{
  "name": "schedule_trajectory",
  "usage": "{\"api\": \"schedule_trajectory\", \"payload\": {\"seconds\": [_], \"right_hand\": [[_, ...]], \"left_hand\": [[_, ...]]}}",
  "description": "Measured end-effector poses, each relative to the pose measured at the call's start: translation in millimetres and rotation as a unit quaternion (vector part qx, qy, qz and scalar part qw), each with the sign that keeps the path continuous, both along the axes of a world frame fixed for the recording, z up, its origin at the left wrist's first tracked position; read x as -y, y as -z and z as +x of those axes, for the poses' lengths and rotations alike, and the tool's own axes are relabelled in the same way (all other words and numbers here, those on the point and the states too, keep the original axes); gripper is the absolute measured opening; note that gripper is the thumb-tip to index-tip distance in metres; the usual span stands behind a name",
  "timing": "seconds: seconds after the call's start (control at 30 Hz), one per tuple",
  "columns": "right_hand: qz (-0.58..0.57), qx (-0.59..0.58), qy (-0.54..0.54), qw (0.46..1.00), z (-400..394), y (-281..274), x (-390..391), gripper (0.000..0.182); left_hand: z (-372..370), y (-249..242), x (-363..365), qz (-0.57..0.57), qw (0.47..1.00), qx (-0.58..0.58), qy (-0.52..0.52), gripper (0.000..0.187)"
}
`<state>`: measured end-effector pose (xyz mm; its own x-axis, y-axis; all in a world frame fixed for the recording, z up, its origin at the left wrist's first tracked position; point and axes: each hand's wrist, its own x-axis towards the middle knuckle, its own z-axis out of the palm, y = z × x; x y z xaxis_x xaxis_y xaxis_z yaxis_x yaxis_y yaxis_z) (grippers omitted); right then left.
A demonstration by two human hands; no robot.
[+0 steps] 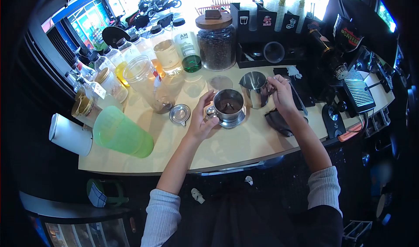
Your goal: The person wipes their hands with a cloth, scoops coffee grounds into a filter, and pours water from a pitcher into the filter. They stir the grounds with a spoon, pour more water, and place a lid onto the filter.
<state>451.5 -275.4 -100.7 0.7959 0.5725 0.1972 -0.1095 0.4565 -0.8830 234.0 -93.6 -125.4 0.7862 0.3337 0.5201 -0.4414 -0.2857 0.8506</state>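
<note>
My left hand [203, 118] is curved round the left side of a metal drip coffee filter [241, 114], thumb in front and fingers behind, by its small handle. Dark brown contents and a small metal piece show inside the filter, which stands on a shiny round base. My right hand [283, 93] is closed on the handle of a steel milk pitcher [256, 89], just right of the filter. The pitcher appears upright; its contents cannot be made out. A small round metal lid [179, 114] lies left of my left hand.
A dark cloth [279, 122] lies below the pitcher. Leftward stand a green plastic pitcher [122, 131], a large clear jar [146, 83] and several bottles. Behind are a coffee bean jar [217, 46] and a black cup organizer [262, 26]. A coffee grinder or machine [336, 68] stands right.
</note>
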Motion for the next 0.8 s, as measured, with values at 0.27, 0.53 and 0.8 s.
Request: {"api": "schedule_trajectory", "payload": {"seconds": [0.27, 0.53, 0.8], "right_hand": [[-0.017, 0.002, 0.006, 1.0, -2, 26, -9, 0.017], [-0.08, -0.006, -0.007, 0.997, -8, 39, 5, 0.012], [-0.335, 0.375, 0.212, 0.838, 13, -4, 65, 0.02]], "left_hand": [[1, 2, -1, 0.075, 0.997, -0.009, 0.001, 0.093], [3, 4, 3, 0.053, 0.998, -0.017, 0.009, 0.084], [3, 7, 5, 0.052, 0.999, -0.006, 0.011, 0.084]]}}
